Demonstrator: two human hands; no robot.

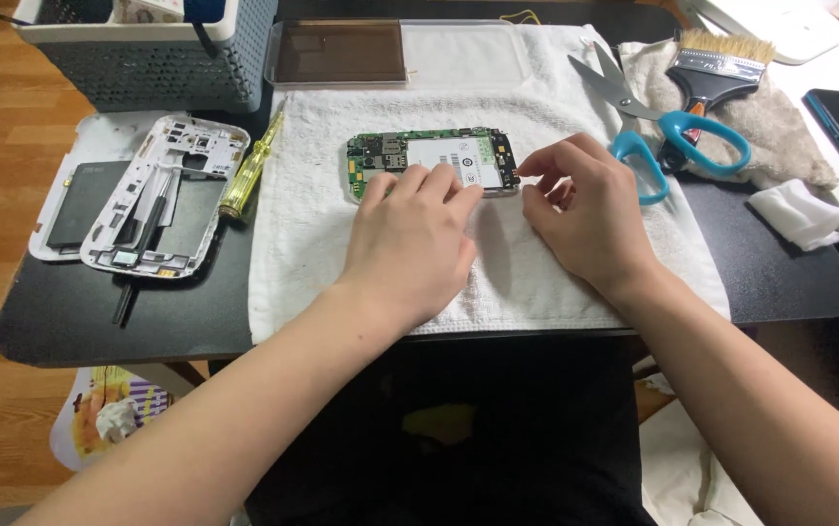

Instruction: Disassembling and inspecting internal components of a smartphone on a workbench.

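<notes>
Both hands' [410,234] [585,209] fingertips on half-hidden phone board [439,156].

I see my left hand [410,239] pressing its fingertips on the near edge of an opened phone [433,163] with a bare green circuit board, lying on a white towel [556,282], while my right hand [585,209] pinches the phone's right end. Far left lie a white phone frame [166,195] and a yellow screwdriver [249,170]; far right, blue-handled scissors [663,127] and a paintbrush [717,63].

black table [780,282], white towel [536,273], basket [156,58]
</notes>
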